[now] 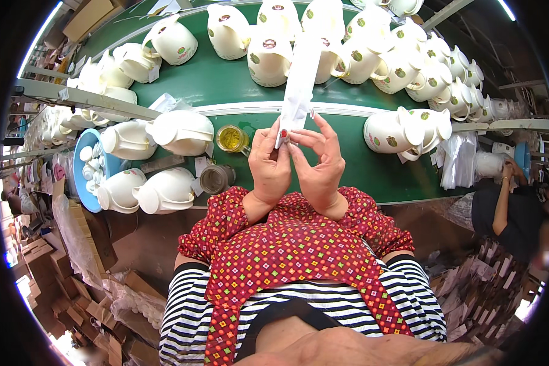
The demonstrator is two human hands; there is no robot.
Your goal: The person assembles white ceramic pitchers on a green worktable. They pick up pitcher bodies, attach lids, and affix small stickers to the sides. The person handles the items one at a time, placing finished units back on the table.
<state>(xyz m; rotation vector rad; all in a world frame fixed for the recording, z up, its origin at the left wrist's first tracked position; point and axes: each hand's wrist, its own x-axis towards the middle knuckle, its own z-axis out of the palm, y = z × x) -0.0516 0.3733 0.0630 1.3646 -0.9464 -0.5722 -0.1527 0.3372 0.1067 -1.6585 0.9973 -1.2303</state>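
Observation:
A long white strip of sticker backing (301, 79) runs upward from my hands, with a small red-marked sticker (283, 134) at its near end. My left hand (268, 168) pinches that near end between thumb and fingers. My right hand (317, 161) meets it from the other side, thumb and forefinger closed at the strip's edge, its other fingers raised. Another small red and white sticker (312, 114) shows beside the raised fingers; what it is stuck to I cannot make out. Beyond the hands stand cream-coloured jugs (268, 61) with handles and green printed motifs.
Left of my hands are a glass mug of yellow liquid (230, 139), a grey jar (216, 178), several tipped jugs (183, 133) and a blue basin (82, 177) of white parts. More jugs (389, 131) lie right, near plastic bags (459, 161). Another person (509, 207) works at far right.

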